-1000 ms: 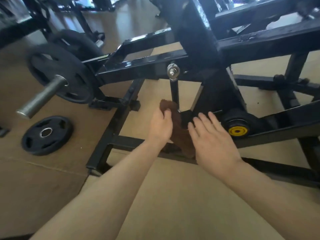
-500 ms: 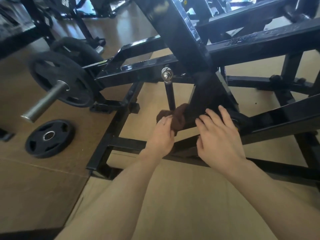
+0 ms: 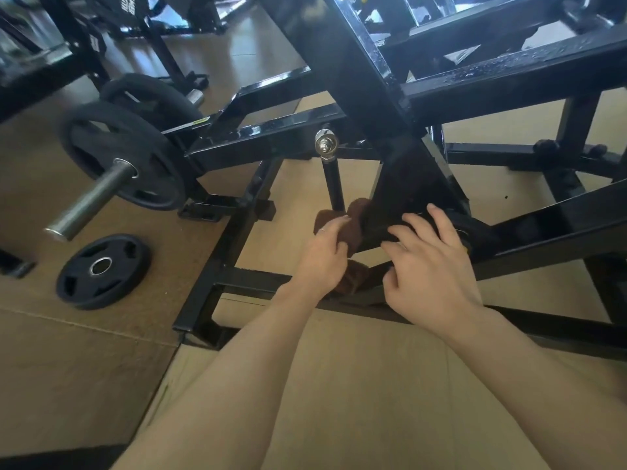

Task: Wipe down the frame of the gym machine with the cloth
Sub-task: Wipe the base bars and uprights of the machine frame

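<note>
Low on the gym machine's black frame (image 3: 403, 184), seen from the head camera, a brown cloth (image 3: 354, 228) is bunched against the left edge of the gusset plate where the diagonal post meets the base. The left hand (image 3: 324, 257) is clenched around the cloth, fingers curled over its top fold while a loose tail hangs below the palm toward the lower crossbar (image 3: 258, 276). The right hand (image 3: 431, 262) grasps nothing; its fingers are spread and rest on the face of the plate just beside the cloth, probably to steady the reach. The cloth looks soft, light and floppy, so it should fold round square tube corners easily, but the dangling tail could snag; gathering it into the palm would likely give firmer pressure. The frame itself is rigid painted steel, glossy and probably slick, with droplets on the upper right beam (image 3: 529, 67), so the cloth ought to slide freely. Room here is tight: a thin upright rod (image 3: 334, 188) with a silver bolt (image 3: 325, 144) stands immediately left of the cloth, and plate edges and welds crowd the knuckles. More open space lies left along the crossbar and on the floor (image 3: 339, 385) nearer the person. A loaded weight plate (image 3: 122, 154) on its sleeve and a loose plate (image 3: 101, 269) on the floor sit well apart to the left.
</note>
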Demonstrator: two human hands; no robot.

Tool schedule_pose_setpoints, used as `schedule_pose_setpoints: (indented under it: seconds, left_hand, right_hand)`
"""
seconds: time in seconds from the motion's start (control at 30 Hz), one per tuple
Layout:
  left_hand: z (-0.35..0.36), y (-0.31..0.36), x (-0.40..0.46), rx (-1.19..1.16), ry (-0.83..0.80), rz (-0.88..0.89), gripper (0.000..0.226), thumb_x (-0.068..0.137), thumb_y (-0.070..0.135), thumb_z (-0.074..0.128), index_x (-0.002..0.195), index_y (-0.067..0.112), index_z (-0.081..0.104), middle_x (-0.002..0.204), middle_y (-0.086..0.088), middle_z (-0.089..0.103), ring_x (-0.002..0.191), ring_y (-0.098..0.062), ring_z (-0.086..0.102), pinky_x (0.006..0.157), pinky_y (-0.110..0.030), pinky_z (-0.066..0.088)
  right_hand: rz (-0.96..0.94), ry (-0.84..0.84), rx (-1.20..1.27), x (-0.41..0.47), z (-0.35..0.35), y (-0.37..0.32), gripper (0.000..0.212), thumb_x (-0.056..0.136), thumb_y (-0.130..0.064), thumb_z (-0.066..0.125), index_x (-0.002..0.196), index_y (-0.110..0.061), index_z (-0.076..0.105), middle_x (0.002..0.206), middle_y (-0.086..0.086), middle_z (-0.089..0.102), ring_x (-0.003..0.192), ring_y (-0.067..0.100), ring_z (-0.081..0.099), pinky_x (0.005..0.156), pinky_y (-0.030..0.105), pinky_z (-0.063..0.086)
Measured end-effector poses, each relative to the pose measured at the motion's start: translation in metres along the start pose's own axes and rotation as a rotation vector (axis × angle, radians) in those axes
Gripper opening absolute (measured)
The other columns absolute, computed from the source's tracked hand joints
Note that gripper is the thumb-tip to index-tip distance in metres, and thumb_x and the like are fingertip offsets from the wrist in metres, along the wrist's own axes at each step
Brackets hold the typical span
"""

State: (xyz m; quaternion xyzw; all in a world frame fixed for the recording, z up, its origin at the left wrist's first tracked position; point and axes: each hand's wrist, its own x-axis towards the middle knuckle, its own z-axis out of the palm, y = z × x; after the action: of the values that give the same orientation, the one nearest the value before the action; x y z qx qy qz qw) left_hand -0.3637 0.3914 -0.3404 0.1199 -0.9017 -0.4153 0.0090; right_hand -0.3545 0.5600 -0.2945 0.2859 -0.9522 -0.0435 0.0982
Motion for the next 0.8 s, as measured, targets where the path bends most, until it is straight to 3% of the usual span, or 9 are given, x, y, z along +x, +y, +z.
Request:
schedule_pose_setpoints:
  seconds: [0.1, 0.23, 0.3, 0.37, 0.47, 0.57, 0.63, 0.7, 0.8]
  left_hand:
    - [-0.002, 0.003, 0.002, -0.001, 0.044, -0.025, 0.039, 0.107, 0.016, 0.043, 0.145, 0.023, 0.049, 0.14, -0.001, 0.058, 0.127, -0.021, 0.056, 0.113, -0.04, 0.046]
    - [-0.019, 0.045, 0.004, -0.458, 0.053, -0.076, 0.033, 0.107, 0.019, 0.041, 0.137, 0.015, 0.056, 0.12, -0.005, 0.065, 0.112, -0.021, 0.063, 0.097, -0.034, 0.054]
    - [-0.023, 0.062, 0.005, -0.558, 0.09, -0.034, 0.027, 0.107, 0.018, 0.04, 0.128, 0.021, 0.057, 0.116, -0.002, 0.066, 0.106, -0.014, 0.063, 0.09, -0.027, 0.053]
    - [-0.017, 0.058, 0.001, -0.5, 0.08, -0.034, 0.03, 0.107, 0.018, 0.04, 0.133, 0.02, 0.057, 0.119, -0.001, 0.066, 0.109, -0.014, 0.062, 0.093, -0.028, 0.053]
    - [0.0, 0.024, -0.004, -0.239, 0.004, -0.06, 0.037, 0.108, 0.022, 0.041, 0.143, 0.018, 0.052, 0.13, -0.003, 0.065, 0.119, -0.02, 0.061, 0.106, -0.04, 0.05]
    - [0.0, 0.016, -0.005, -0.168, -0.009, -0.06, 0.034, 0.107, 0.02, 0.042, 0.139, 0.015, 0.054, 0.126, -0.007, 0.065, 0.116, -0.024, 0.062, 0.095, -0.031, 0.055]
    - [-0.013, 0.036, -0.005, -0.391, 0.017, -0.086, 0.032, 0.106, 0.018, 0.043, 0.134, 0.013, 0.058, 0.12, -0.009, 0.067, 0.112, -0.025, 0.064, 0.083, -0.025, 0.054]
    - [-0.029, 0.066, -0.003, -0.669, 0.063, -0.092, 0.027, 0.105, 0.017, 0.045, 0.126, 0.013, 0.063, 0.118, -0.012, 0.069, 0.112, -0.027, 0.066, 0.09, -0.035, 0.055]
    - [-0.042, 0.1, 0.0, -0.84, 0.172, -0.102, 0.028, 0.104, 0.014, 0.047, 0.127, 0.011, 0.063, 0.12, -0.014, 0.068, 0.112, -0.027, 0.065, 0.097, -0.042, 0.055]
  right_hand:
    - [0.003, -0.011, -0.007, -0.001, 0.002, 0.0, 0.04, 0.085, -0.032, 0.057, 0.114, -0.013, 0.078, 0.128, 0.008, 0.07, 0.136, 0.029, 0.05, 0.128, 0.048, 0.005]
    - [-0.007, 0.009, 0.014, -0.001, 0.001, 0.002, 0.042, 0.084, -0.03, 0.056, 0.116, -0.013, 0.077, 0.126, 0.007, 0.069, 0.135, 0.028, 0.05, 0.128, 0.047, 0.006]
    - [-0.004, 0.008, 0.018, -0.001, 0.001, 0.003, 0.041, 0.084, -0.031, 0.056, 0.115, -0.014, 0.076, 0.125, 0.006, 0.069, 0.134, 0.028, 0.049, 0.128, 0.046, 0.006]
    - [-0.001, 0.015, 0.013, 0.0, 0.002, 0.002, 0.041, 0.083, -0.03, 0.058, 0.116, -0.013, 0.074, 0.125, 0.006, 0.068, 0.134, 0.028, 0.049, 0.128, 0.047, 0.007]
    - [0.007, 0.021, 0.018, 0.0, 0.003, 0.001, 0.046, 0.082, -0.028, 0.06, 0.123, -0.01, 0.072, 0.13, 0.009, 0.067, 0.136, 0.029, 0.049, 0.129, 0.048, 0.006]
    - [0.011, 0.053, 0.042, 0.0, 0.004, 0.003, 0.048, 0.08, -0.024, 0.067, 0.126, -0.009, 0.071, 0.136, 0.011, 0.064, 0.139, 0.029, 0.047, 0.128, 0.045, 0.003]
    - [0.015, 0.119, 0.084, 0.001, 0.003, 0.005, 0.051, 0.078, -0.017, 0.069, 0.128, -0.007, 0.069, 0.137, 0.012, 0.062, 0.14, 0.03, 0.045, 0.129, 0.046, 0.008]
    - [0.047, 0.198, 0.142, 0.003, 0.0, 0.011, 0.054, 0.075, -0.012, 0.069, 0.128, -0.004, 0.067, 0.134, 0.013, 0.062, 0.137, 0.031, 0.046, 0.128, 0.048, 0.014]
    - [0.077, 0.249, 0.223, 0.005, 0.001, 0.022, 0.055, 0.075, -0.013, 0.074, 0.129, -0.005, 0.065, 0.127, 0.011, 0.063, 0.13, 0.031, 0.05, 0.125, 0.049, 0.024]
